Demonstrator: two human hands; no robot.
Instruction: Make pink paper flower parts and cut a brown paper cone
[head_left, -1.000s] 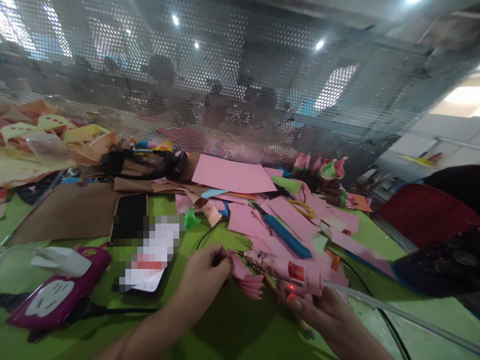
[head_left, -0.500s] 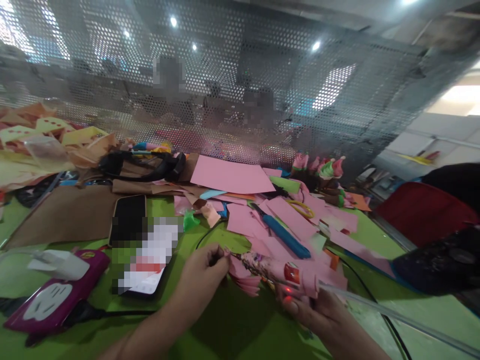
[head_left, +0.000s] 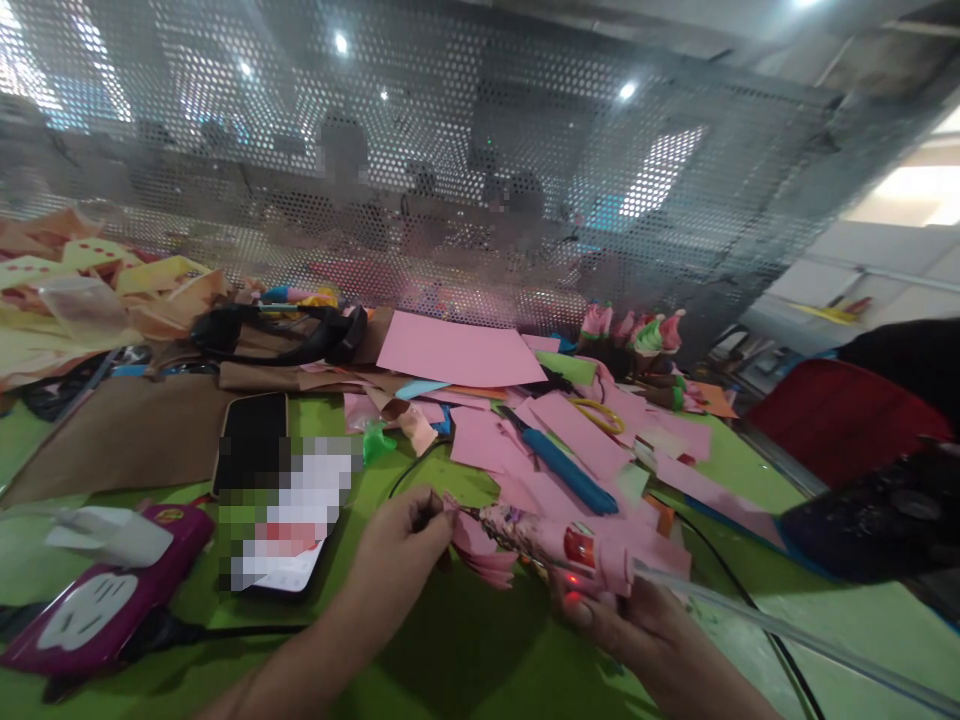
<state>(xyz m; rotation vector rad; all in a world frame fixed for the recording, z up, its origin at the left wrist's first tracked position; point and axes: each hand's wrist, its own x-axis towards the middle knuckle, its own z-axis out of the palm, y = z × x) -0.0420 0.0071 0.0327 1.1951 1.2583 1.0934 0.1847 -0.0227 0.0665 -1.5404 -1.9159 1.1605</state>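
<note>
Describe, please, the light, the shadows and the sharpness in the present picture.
Head view: white light spots glare across the perforated panel; head view: shadow darkens the green table between the forearms; head view: a red light glows at the right hand; head view: mosaic blocks cover much of the lit phone.

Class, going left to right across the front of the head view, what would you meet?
purple plastic power strip → rectangular phone with lit white screen → left hand → pleated pink paper → right hand

Lamps (head_left: 341,43) glare across a hazy mesh (head_left: 450,100) as shadow darkens the near table (head_left: 442,655); soft blur dulls detail, and pixelation masks part of a phone (head_left: 289,578).
</note>
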